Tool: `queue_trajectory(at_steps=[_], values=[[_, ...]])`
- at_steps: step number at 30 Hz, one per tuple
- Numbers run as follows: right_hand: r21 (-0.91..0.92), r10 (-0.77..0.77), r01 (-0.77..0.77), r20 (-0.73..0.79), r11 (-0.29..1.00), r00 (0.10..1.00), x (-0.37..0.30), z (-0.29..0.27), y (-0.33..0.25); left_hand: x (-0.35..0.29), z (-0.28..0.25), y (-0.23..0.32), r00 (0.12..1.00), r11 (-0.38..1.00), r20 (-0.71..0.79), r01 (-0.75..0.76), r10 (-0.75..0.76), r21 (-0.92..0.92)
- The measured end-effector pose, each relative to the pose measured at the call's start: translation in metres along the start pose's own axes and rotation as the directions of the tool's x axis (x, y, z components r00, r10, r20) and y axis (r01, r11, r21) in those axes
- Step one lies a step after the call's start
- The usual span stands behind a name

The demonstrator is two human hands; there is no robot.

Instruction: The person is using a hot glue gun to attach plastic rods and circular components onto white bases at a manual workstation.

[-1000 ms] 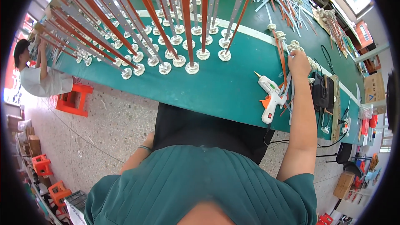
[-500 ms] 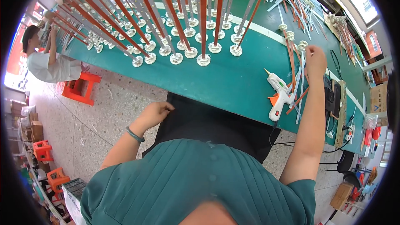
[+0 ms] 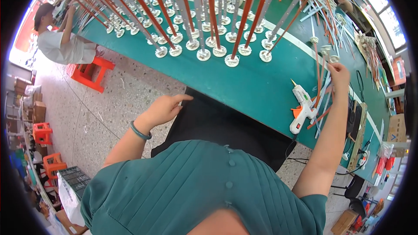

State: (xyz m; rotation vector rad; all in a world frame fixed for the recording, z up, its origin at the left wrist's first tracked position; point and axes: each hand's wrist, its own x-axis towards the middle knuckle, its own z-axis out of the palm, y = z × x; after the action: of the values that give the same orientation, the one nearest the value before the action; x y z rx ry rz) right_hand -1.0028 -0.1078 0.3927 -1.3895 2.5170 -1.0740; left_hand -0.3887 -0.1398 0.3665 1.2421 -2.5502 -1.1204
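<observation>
My right hand (image 3: 339, 77) is at the table's right side, its fingertips closed on a thin strip just below a white round base (image 3: 334, 59). More orange and white strips (image 3: 321, 98) lie loose beneath that hand. To its left rests a white hot glue gun (image 3: 302, 109) with an orange trigger, nozzle pointing away from me. My left hand (image 3: 164, 109), a bracelet on its wrist, hovers by the left edge of the black cloth (image 3: 217, 124) on my lap. It holds nothing; the index finger is stretched out.
Rows of upright strips on white round bases (image 3: 232, 61) fill the green table's (image 3: 196, 78) far side. Tangled strips (image 3: 326, 11) lie at the far right near another person's hands. At the left, a person (image 3: 65, 39) sits on an orange stool (image 3: 93, 74). A power strip (image 3: 364, 159) is at right.
My right hand stays by the white bases, its fingertips now at a strip. My left hand's index finger has straightened over the cloth. The whole view has shifted slightly.
</observation>
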Motion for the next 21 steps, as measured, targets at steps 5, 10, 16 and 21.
queue_trajectory(at_steps=[5,10,16,21], values=[[0.238,-0.175,0.228,-0.225,0.944,0.959,0.004,-0.066,-0.046,0.004,0.002,-0.014,0.987,0.989,-0.064,-0.148,0.148,0.014],[0.215,-0.267,0.476,-0.603,0.853,0.751,-0.024,-0.115,-0.111,0.01,-0.009,-0.014,0.963,0.966,0.08,-0.257,0.257,-0.009],[-0.007,-0.648,0.743,-0.496,0.669,0.578,-0.102,-0.141,-0.134,0.036,-0.012,0.019,0.97,0.803,-0.072,-0.232,0.231,-0.55],[0.059,-0.929,0.958,0.268,0.28,0.255,-0.18,-0.044,-0.238,0.068,-0.02,0.094,0.881,0.611,0.043,-0.291,0.471,-0.737]])
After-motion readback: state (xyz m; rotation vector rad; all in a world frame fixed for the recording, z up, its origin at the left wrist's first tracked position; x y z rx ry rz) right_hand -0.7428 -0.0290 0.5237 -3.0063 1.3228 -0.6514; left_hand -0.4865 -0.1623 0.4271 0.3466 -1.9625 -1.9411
